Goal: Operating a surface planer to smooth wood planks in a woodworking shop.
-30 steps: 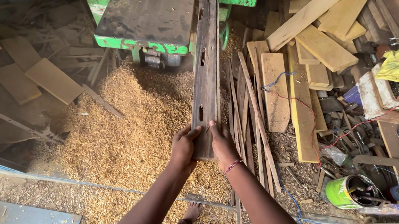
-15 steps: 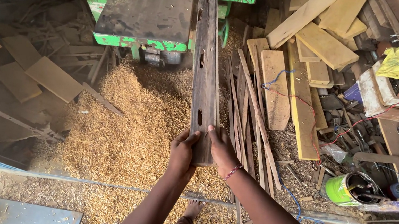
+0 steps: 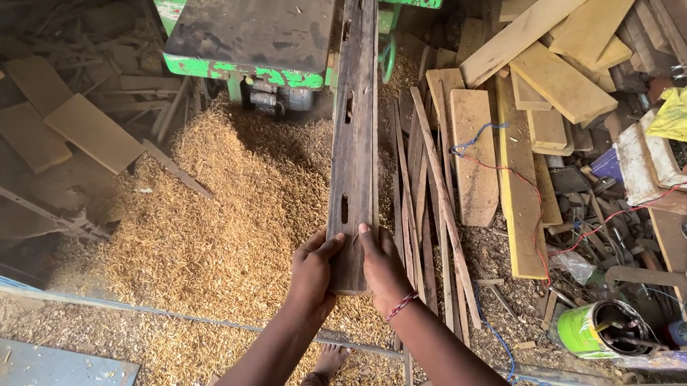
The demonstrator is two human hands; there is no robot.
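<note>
Long dark weathered plank point(image 3: 357, 123), narrow, with slots cut along it, lies on the green machine point(image 3: 247, 18) bed, near end overhanging a sawdust pile point(image 3: 212, 237). Left hand point(image 3: 312, 274) and right hand point(image 3: 382, 268) grip that end, fingers wrapped around its edges. Scrap boards point(image 3: 548, 78) crowd the right; sawdust side open.

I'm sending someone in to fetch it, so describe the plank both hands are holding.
Start at the green woodworking machine above the sawdust heap. Along its right edge runs a long dark plank, its near end between the left hand and right hand. Unlike the pale boards nearby, it has slots.
</note>
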